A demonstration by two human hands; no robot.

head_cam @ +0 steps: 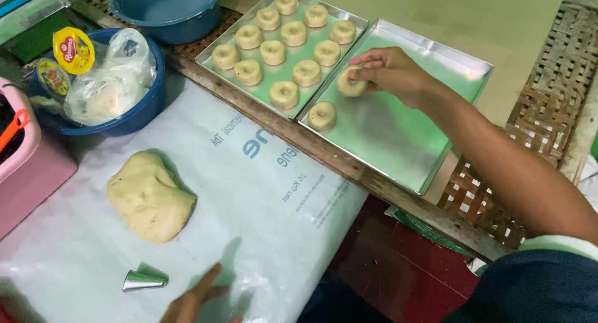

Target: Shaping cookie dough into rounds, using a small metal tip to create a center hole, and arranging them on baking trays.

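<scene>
Right hand (389,71) pinching a pale ring-shaped dough piece (351,83), set down on the near-empty shiny metal tray (398,142). Left hand (190,301) loose, fingers spread on the printed plastic sheet (261,192), holding nothing. Beside it a small metal cone nozzle (143,280). Beyond that, soft lumpy dough mound (149,197). Left of the tray, second tray (215,60) full of rings. Further left, blue bowl (146,105) with crumpled clear bags and round yellow-lidded packs.

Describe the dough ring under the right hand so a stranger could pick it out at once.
Two metal trays sit side by side; take the nearly bare tray, not the full tray. It holds just two rings. The one meant is the ring under the right hand fingertips, farther from the person than the untouched ring.
</scene>
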